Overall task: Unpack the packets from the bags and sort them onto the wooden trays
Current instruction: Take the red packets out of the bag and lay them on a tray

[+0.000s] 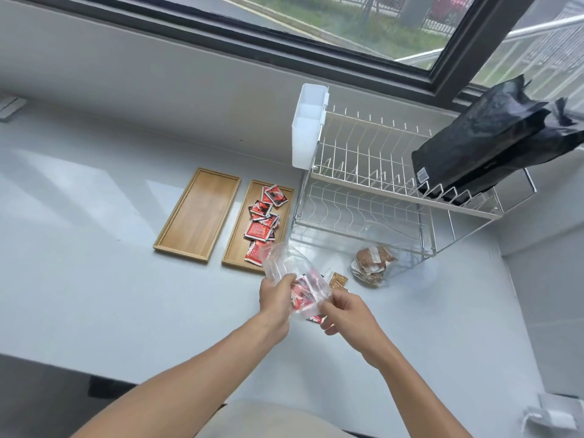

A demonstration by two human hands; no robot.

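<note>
Both hands hold a clear plastic bag (286,259) above the counter, in front of the trays. My left hand (275,298) grips its left side; my right hand (343,312) pinches its lower right corner. Red packets (301,294) still show inside the bag. Two wooden trays lie side by side: the left tray (197,214) is bare, the right tray (235,254) carries several red packets (264,218). A second clear bag of brown packets (371,263) lies to the right, by the rack's foot. A loose brown packet (337,279) lies just behind my right hand.
A white wire dish rack (363,184) stands right of the trays, with a white plastic holder (308,128) on its left end and a black bag (493,143) on its top tier. The window wall runs behind. A small white object (551,414) lies at the counter's near right.
</note>
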